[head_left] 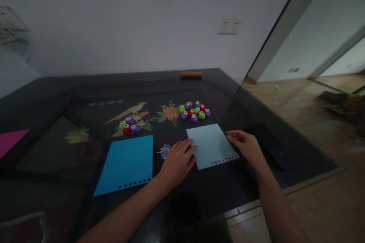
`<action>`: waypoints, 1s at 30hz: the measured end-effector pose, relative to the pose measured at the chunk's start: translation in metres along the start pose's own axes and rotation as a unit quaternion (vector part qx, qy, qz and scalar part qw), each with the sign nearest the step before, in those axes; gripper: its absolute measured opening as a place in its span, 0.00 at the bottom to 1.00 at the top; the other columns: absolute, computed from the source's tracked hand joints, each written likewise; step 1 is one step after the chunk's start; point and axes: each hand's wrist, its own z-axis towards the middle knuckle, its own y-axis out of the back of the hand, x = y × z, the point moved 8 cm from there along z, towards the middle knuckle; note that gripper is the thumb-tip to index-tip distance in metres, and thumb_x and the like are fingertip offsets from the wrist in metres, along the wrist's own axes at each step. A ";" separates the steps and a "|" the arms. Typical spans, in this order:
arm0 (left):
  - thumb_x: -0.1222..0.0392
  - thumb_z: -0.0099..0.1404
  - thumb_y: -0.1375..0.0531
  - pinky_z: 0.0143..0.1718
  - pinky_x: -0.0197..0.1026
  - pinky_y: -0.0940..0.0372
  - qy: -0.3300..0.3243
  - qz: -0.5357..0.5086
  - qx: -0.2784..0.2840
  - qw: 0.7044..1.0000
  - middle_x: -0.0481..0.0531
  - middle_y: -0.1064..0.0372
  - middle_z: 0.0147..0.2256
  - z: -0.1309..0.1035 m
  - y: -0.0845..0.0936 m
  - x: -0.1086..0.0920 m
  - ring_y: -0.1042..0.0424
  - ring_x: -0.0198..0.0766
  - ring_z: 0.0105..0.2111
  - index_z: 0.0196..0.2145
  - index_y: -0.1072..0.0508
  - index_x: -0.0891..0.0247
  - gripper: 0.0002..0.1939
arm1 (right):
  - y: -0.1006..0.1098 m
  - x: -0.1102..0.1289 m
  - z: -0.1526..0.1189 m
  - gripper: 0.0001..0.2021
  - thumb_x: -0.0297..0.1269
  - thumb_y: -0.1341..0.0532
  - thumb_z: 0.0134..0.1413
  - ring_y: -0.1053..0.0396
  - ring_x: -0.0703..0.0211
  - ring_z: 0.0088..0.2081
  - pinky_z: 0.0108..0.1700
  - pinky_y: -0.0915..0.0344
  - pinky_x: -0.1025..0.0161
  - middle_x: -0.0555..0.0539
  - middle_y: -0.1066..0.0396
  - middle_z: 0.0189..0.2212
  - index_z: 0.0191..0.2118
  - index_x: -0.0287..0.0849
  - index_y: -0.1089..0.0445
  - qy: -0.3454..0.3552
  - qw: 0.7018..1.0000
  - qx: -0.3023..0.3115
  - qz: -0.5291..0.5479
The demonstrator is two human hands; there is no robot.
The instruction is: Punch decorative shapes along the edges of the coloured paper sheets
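Observation:
A pale blue sheet [211,144] with a row of punched holes along its near edge lies on the dark table, with pink showing under that edge. My left hand [177,162] rests at its left edge, fingers stretched out, empty. At the right edge is my right hand [245,145], its fingers loosely extended and the thumb apart below; whether it touches the paper is hard to see. A small cluster of pink, blue and white beads [164,150] lies just beyond my left hand. Left of that is a bright blue sheet [129,161], also with holes along its near edge.
Small purple, green and red eye-topped pieces sit in a right group [194,112] and a left group [129,125]. An orange-brown roll [191,74] lies by the wall. A pink sheet [11,140] is far left, a dark flat object [270,146] right.

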 end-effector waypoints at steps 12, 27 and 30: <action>0.61 0.62 0.44 0.55 0.51 0.42 0.001 -0.006 0.002 1.000 0.57 0.40 0.55 0.001 0.002 0.000 0.39 0.44 0.54 0.51 0.35 0.59 0.18 | -0.002 0.005 -0.001 0.13 0.41 0.39 0.44 0.29 0.55 0.33 0.33 0.33 0.61 0.44 0.26 0.30 0.36 0.41 0.27 0.018 0.999 0.008 -0.031; 0.65 0.63 0.47 0.54 0.50 0.41 0.004 -0.005 0.003 1.000 0.56 0.40 0.56 0.002 0.002 0.000 0.38 0.43 0.53 0.52 0.37 0.59 0.19 | -0.002 0.007 -0.001 0.12 0.40 0.39 0.42 0.32 0.57 0.30 0.32 0.35 0.61 0.45 0.26 0.31 0.35 0.42 0.26 0.027 0.997 -0.003 -0.075; 0.65 0.62 0.47 0.55 0.50 0.41 0.008 -0.008 0.005 1.000 0.57 0.40 0.55 0.001 0.002 0.000 0.38 0.43 0.53 0.52 0.36 0.60 0.19 | -0.002 0.009 -0.001 0.12 0.40 0.39 0.42 0.32 0.56 0.31 0.34 0.36 0.60 0.46 0.26 0.32 0.35 0.42 0.26 0.029 0.997 0.000 -0.078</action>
